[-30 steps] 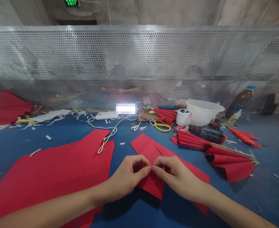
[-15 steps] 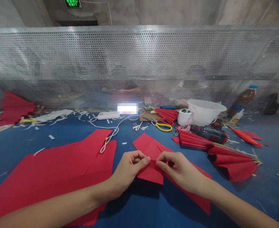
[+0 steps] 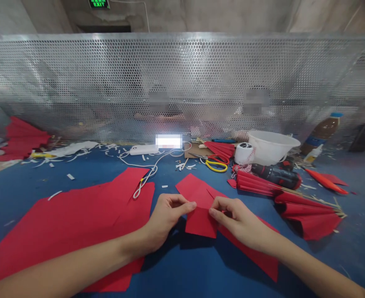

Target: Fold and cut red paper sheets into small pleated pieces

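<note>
A red paper sheet (image 3: 201, 221) lies on the blue table (image 3: 182, 265) in front of me, its near edge folded up. My left hand (image 3: 166, 215) pinches the fold's left end with thumb and forefinger. My right hand (image 3: 236, 219) pinches the right end, fingers curled over the paper. The rest of the sheet runs back toward the far left and out under my right wrist.
A big stack of red paper (image 3: 70, 223) lies left with a white cord (image 3: 145, 178) over it. Folded red fans (image 3: 297, 207), a drill (image 3: 275, 174), yellow scissors (image 3: 215, 164), a string spool (image 3: 242, 153), a white bowl (image 3: 272, 147) and a bottle (image 3: 320, 132) sit right. A perforated metal screen (image 3: 182, 87) closes the back.
Both hands have moved away from me along the sheet and slightly apart, and the folded flap of red paper between them has grown taller.
</note>
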`<state>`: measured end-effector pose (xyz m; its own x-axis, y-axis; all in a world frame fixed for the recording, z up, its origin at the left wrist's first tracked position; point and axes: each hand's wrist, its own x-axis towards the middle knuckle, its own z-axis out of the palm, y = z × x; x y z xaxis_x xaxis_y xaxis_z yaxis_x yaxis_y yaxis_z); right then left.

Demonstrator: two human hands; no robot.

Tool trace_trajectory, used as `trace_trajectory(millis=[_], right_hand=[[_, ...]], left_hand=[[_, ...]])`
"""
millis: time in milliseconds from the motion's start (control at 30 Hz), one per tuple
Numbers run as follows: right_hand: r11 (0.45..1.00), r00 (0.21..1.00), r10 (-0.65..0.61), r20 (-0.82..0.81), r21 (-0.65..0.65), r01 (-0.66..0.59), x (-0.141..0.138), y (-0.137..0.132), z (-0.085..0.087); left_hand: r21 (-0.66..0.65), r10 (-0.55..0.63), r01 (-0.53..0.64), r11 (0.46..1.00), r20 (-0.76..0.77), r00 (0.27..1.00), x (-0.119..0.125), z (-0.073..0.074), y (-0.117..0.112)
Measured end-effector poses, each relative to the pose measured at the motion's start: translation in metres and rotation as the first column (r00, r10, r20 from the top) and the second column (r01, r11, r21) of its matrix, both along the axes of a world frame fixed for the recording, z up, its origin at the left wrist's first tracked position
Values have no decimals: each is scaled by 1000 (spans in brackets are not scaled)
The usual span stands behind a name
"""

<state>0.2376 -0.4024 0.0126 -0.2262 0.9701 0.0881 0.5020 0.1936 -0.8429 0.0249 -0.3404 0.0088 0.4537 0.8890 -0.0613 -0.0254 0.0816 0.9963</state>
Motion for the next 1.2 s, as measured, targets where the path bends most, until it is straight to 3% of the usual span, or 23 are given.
trace_trajectory(millis=[133, 300, 600, 767, 1000, 1100, 1200], right_hand=[[999, 999, 33, -9, 19, -33, -1, 2, -4], [994, 994, 110, -15, 26, -110, -7, -6, -2], [983, 981, 127, -146, -116, -145, -9, -9, -3], [994, 992, 84, -94, -58, -89, -11, -13, 2], [995, 927, -84, -365, -88, 55, -5, -3, 3], [972, 819, -179, -545, -226, 62, -4, 3, 3], [922, 741, -223, -633, -384, -51, -6, 2, 4]], left_hand=[[134, -128, 148, 980, -146, 981, -1, 0, -4], [312, -233, 361, 879, -381, 895, -4, 6, -18], [499, -70, 284, 819, -404, 912, -8, 6, -26], [422, -84, 227, 878, -331, 940, -8, 6, -24], [148, -122, 140, 979, -128, 984, -3, -1, -9], [114, -116, 130, 985, -126, 985, -2, -2, -4], [164, -110, 128, 978, -118, 987, -2, 2, -6]])
